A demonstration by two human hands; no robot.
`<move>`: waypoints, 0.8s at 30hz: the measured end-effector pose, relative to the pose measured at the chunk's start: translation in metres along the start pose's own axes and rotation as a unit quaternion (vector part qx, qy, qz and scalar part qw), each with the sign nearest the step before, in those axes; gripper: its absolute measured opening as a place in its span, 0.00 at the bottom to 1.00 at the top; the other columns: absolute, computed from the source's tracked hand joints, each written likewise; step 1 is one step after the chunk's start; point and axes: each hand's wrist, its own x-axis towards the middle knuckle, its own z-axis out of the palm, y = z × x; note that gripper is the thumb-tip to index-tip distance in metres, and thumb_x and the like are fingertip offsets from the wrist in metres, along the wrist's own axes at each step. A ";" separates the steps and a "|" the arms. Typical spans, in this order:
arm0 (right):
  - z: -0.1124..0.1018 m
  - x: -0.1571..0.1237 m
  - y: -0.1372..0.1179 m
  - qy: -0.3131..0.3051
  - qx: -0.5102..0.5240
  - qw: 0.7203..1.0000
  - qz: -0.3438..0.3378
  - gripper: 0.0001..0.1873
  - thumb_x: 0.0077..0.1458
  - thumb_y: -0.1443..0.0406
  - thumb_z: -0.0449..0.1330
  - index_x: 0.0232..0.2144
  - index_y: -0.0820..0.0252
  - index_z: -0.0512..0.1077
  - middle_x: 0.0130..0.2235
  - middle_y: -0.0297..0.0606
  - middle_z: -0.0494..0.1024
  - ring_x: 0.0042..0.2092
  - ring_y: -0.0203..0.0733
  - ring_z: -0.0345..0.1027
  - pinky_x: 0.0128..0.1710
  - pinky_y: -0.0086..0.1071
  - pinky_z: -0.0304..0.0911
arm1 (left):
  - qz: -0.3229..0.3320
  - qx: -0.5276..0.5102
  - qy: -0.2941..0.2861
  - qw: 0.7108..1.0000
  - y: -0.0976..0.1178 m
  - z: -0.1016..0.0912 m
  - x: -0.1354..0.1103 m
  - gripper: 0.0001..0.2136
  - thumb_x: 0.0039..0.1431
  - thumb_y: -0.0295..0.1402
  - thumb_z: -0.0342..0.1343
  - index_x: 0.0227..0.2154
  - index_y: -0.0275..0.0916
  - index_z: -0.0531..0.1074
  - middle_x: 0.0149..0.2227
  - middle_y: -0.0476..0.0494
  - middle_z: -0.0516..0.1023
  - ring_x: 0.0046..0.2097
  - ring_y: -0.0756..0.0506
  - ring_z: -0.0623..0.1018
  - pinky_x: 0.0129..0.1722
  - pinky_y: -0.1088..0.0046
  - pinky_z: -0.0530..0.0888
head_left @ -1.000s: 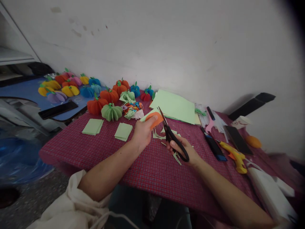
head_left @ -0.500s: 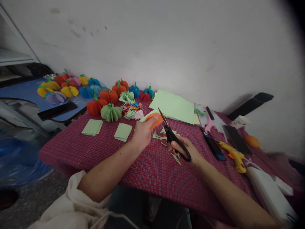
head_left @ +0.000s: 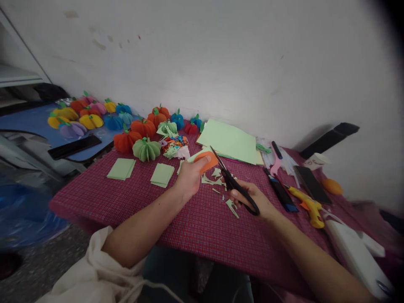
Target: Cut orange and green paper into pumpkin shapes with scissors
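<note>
A: Look at your fingers first. Your left hand [head_left: 188, 179] pinches an orange paper piece [head_left: 206, 161], the thumb laid across its top, with pale green paper [head_left: 202, 150] beneath it. Most of those fingers are hidden underneath.

B: Your right hand [head_left: 250, 195] grasps the black-handled scissors [head_left: 236, 185]. Part of your grip is covered, so I can't tell how each finger sits in the loops.

A: Your orange paper piece is just left of the scissors' blades. I can't tell whether the metal touches it.

B: Below the scissors and around them, your pale green offcuts [head_left: 212, 181] lie scattered on the plaid tablecloth [head_left: 189, 229].

A: Behind the scissors you have large pale green sheets [head_left: 229, 139], stacked. To the left of the scissors, past your left hand, sit a nearer stack of green squares [head_left: 162, 174] and a farther stack of green squares [head_left: 121, 168].

B: Left of the scissors and farther back, you have a heap of shredded paper [head_left: 175, 149], then a green paper pumpkin [head_left: 146, 149] beside an orange paper pumpkin [head_left: 125, 142].

A: And to the right of the scissors, your yellow glue gun [head_left: 311, 206] lies on the cloth, a paper cup [head_left: 316, 160] behind it.
</note>
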 end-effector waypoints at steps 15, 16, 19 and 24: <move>-0.013 -0.014 0.000 -0.003 -0.010 1.000 0.029 0.22 0.49 0.54 0.57 0.44 0.60 0.65 0.25 0.30 0.61 0.24 0.30 0.52 0.21 0.24 0.50 | -0.029 0.013 -0.042 0.999 -0.005 -0.001 -0.003 0.06 0.37 0.28 0.62 0.22 0.33 0.74 0.24 0.46 0.76 0.26 0.50 0.74 0.34 0.71 0.70; -0.012 -0.014 0.000 -0.004 -0.003 1.000 0.031 0.22 0.50 0.54 0.57 0.44 0.60 0.65 0.26 0.30 0.61 0.24 0.30 0.53 0.21 0.24 0.51 | -0.028 0.014 -0.041 0.999 -0.005 -0.001 -0.003 0.05 0.37 0.28 0.62 0.22 0.33 0.74 0.24 0.46 0.76 0.26 0.50 0.74 0.34 0.71 0.70; -0.009 -0.014 0.000 -0.017 0.007 1.000 0.022 0.21 0.52 0.55 0.55 0.45 0.59 0.64 0.26 0.31 0.61 0.25 0.31 0.53 0.22 0.25 0.52 | -0.033 0.014 -0.042 0.998 -0.007 -0.001 -0.004 0.06 0.38 0.29 0.62 0.22 0.33 0.74 0.24 0.46 0.76 0.27 0.50 0.74 0.34 0.71 0.70; -0.005 -0.012 0.004 -0.031 0.023 0.999 -0.003 0.22 0.53 0.55 0.53 0.48 0.58 0.61 0.29 0.33 0.62 0.27 0.33 0.56 0.25 0.27 0.55 | -0.055 0.025 -0.033 0.998 -0.008 -0.001 -0.005 0.08 0.36 0.29 0.62 0.24 0.31 0.74 0.25 0.44 0.77 0.28 0.49 0.75 0.35 0.70 0.70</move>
